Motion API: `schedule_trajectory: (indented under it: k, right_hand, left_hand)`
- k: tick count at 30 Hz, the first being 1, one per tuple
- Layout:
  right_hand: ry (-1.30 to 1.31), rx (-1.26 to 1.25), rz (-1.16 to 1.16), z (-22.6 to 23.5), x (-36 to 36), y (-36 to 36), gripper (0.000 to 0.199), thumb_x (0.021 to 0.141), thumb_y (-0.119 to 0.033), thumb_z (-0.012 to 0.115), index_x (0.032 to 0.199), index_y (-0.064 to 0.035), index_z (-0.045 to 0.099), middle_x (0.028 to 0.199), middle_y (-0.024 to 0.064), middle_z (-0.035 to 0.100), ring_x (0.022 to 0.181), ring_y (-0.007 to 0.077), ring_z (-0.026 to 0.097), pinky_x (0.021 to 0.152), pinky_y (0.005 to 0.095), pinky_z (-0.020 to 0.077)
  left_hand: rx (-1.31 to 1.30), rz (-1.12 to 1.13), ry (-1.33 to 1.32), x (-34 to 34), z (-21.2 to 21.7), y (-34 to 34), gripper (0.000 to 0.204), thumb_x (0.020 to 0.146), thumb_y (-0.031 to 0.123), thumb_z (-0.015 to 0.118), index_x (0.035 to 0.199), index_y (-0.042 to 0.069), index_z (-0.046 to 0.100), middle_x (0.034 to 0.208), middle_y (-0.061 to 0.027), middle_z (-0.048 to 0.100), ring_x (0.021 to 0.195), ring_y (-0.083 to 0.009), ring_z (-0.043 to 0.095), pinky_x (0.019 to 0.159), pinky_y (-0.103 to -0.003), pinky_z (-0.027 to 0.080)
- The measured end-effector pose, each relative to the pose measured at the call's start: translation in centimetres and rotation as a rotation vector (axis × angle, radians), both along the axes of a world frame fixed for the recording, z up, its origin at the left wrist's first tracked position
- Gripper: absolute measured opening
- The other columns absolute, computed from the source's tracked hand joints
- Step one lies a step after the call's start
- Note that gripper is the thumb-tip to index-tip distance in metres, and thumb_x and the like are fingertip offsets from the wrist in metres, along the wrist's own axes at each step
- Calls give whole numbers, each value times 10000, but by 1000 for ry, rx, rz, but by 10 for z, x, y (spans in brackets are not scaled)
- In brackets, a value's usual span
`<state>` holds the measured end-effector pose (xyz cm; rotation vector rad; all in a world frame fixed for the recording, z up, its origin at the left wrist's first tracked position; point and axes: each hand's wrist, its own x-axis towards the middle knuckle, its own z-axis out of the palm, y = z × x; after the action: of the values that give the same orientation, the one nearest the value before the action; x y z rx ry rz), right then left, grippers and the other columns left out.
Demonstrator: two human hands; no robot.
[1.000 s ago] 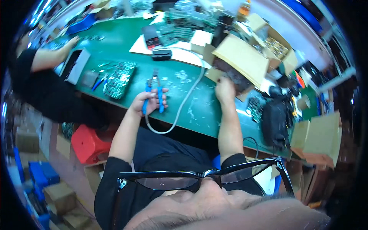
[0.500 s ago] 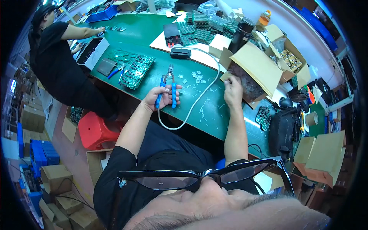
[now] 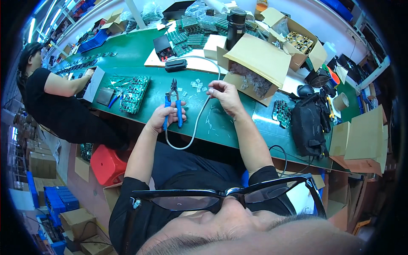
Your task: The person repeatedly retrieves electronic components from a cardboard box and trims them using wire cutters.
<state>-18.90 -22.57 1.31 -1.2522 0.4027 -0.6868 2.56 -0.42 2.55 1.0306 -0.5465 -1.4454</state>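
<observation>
In my left hand is a pair of blue-handled pliers, its jaws pointing away from me and its handles spread. A grey cable loops from the handle end round to the right and back to the far side. My right hand is raised over the table beside this cable, thumb and fingertips pinched together; whatever is between them is too small to make out. Small pale square pieces lie scattered between my hands, with thin white slivers nearer me. An open cardboard box of clear pieces stands beyond my right hand.
Green circuit boards are stacked at left, by blue-handled tools. A black case, black bottle and more boards stand at the back. A black bag sits at right. Another person works at far left.
My right hand has moved from the cardboard box's opening leftward toward the pliers, its fingers now pinched. My left hand still holds the pliers. The whole view has shifted.
</observation>
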Motion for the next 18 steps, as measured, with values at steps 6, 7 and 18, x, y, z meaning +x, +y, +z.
schedule_trajectory:
  k: [6, 7, 18]
  right_hand:
    - [-52, 78, -31, 5, -2, 2, 258, 941, 11, 756, 1189, 25, 685, 1031, 104, 728, 960, 194, 739, 801, 319, 602]
    - [-79, 121, -31, 6, -3, 2, 270, 935, 17, 761, 1194, 23, 684, 1028, 110, 731, 959, 198, 741, 803, 324, 603]
    - [-35, 293, -1, -6, -4, -6, 174, 948, -70, 797, 1100, -37, 718, 1019, 57, 746, 935, 156, 718, 820, 282, 572]
  left_hand:
    - [157, -9, -393, -20, 22, -9, 522, 935, 151, 668, 1408, -59, 596, 1118, -131, 711, 993, -239, 734, 945, -365, 573]
    - [148, -49, -489, -23, 23, -10, 533, 935, 155, 668, 1424, -44, 598, 1123, -112, 716, 1002, -229, 733, 937, -355, 560]
    - [144, -211, -1150, -51, 48, -22, 353, 839, 311, 700, 1013, 4, 689, 797, -184, 674, 776, -324, 663, 762, -444, 517]
